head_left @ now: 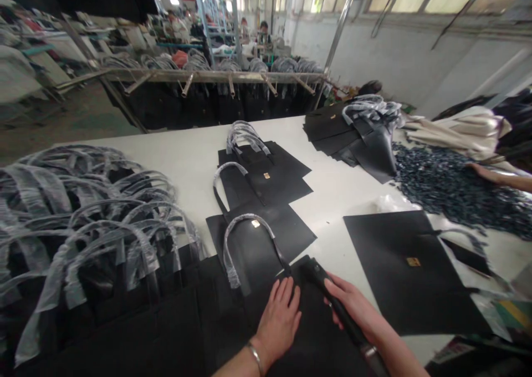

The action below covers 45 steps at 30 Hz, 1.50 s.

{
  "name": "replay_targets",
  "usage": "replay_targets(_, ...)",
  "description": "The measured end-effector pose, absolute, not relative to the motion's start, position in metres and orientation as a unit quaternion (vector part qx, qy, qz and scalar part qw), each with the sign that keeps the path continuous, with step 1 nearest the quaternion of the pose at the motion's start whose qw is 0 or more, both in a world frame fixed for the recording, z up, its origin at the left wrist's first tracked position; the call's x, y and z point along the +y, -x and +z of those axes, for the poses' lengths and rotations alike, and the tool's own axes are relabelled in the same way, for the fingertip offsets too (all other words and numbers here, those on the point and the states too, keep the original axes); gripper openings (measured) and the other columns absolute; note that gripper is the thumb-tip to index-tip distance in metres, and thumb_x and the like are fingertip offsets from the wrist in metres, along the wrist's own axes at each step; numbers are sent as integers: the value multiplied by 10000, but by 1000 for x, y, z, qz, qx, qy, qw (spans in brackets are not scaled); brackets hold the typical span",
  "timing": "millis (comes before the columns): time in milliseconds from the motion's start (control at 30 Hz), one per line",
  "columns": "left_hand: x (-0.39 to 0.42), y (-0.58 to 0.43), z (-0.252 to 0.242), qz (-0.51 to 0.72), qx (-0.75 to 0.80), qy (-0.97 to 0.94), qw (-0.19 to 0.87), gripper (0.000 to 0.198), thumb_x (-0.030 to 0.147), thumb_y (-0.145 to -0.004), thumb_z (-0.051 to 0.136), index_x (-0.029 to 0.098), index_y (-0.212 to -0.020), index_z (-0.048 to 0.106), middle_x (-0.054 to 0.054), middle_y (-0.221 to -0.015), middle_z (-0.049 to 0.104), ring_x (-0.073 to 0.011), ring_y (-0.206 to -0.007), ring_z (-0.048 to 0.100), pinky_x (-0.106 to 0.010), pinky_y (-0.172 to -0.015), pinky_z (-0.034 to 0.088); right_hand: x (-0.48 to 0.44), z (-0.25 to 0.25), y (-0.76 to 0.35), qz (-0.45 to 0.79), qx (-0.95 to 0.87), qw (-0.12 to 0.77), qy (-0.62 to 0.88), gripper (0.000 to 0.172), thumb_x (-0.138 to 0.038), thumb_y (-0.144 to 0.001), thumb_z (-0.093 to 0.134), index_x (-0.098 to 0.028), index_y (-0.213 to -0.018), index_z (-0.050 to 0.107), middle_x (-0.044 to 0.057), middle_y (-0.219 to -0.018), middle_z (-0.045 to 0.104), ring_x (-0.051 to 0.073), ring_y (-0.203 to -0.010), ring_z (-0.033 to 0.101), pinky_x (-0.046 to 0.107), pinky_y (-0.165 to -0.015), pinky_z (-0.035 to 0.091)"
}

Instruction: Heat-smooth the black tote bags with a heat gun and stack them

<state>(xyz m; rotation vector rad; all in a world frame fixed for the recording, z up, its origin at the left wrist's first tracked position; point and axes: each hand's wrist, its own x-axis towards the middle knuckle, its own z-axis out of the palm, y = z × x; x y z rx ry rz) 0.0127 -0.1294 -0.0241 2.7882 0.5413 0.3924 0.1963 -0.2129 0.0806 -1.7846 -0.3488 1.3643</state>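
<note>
My left hand (279,319) lies flat, fingers stretched, on a black bag panel (310,344) near the foot of a handle. Wrapped in my right hand (355,305) is a long black stick-shaped tool (348,320) with a silver band; its exact kind I cannot make out. The tool's far end is over the panel's upper edge, just right of my left fingers. Beyond my hands, black panels with gold clasps (255,223) overlap in a row. Their arched handles (231,249) are partly covered in clear plastic.
Many plastic-wrapped handles (112,227) crowd the left of the white table (187,166). On the right are another black panel (399,277), a phone (466,255) and a heap of small dark pieces (440,180), touched by another person's hand (484,174). A metal rack (216,77) stands behind.
</note>
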Motion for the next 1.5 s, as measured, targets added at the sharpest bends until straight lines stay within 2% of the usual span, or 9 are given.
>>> replay_targets(300,-130,-8,-27,179,205,-949,160,491,215,-924,466,140,-1401,377,-126,-1460,420,-257,-1359,375,-437,-1111,387,-197,92,-215,470,-164,434,751,536,-493,-894,510,-235,-1358,438,-44,-688,560,79,-411,525,182,-366,413)
replay_targets(467,-133,-5,-20,216,307,-900,223,262,78,-875,398,153,-1085,536,-110,-1150,567,-243,-1077,531,-458,-961,461,-239,94,-190,559,-174,372,721,611,-505,-879,520,-221,-1408,406,-33,-702,575,73,-393,529,174,-357,386)
replay_targets(600,-134,-5,-16,190,275,-914,229,84,137,-850,492,192,-808,540,-45,-875,566,-219,-876,521,-411,-819,454,-238,83,-166,587,-181,343,711,646,-513,-866,507,-189,-1416,408,-33,-679,563,70,-364,510,174,-337,358)
replay_targets(733,-134,-7,-19,183,243,-935,183,93,186,-878,512,192,-798,560,-34,-807,574,-208,-838,526,-383,-778,446,-213,76,-156,556,-189,352,729,687,-523,-829,515,-172,-1411,418,-34,-653,563,89,-364,507,197,-340,367)
replay_targets(900,-148,8,-7,128,241,-941,199,200,217,-922,488,181,-1088,593,-56,-1091,639,-232,-1060,544,-391,-905,455,-204,84,-156,500,-216,368,754,715,-566,-827,518,-212,-1436,392,-29,-689,592,111,-431,534,234,-412,427)
replay_targets(1033,-166,33,2,103,189,-951,222,514,393,-961,453,128,-1398,397,-86,-1485,402,-259,-1393,301,-400,-1150,291,-216,101,-150,540,-244,321,738,744,-592,-818,538,-230,-1451,387,-22,-691,629,124,-470,534,246,-459,435)
replay_targets(1200,-166,38,-7,68,125,-957,253,515,341,-995,370,131,-1461,309,-102,-1490,400,-219,-1424,263,-378,-1182,247,-217,106,-120,594,-353,212,692,675,-566,-860,478,-219,-1438,440,29,-764,701,147,-501,555,259,-479,439)
replay_targets(1333,-164,34,-18,41,47,-970,235,590,411,-989,380,90,-1472,274,-135,-1532,313,-257,-1446,195,-435,-1187,227,-209,98,-97,596,-401,174,673,628,-524,-863,457,-227,-1416,479,91,-1117,700,154,-530,607,267,-464,477)
replay_targets(1500,-173,34,-36,46,23,-970,236,461,371,-968,457,101,-1340,488,-141,-1486,393,-263,-1421,265,-417,-1141,319,-202,93,-94,571,-424,149,687,607,-508,-853,475,-226,-1388,520,106,-1242,662,227,-679,701,339,-628,567)
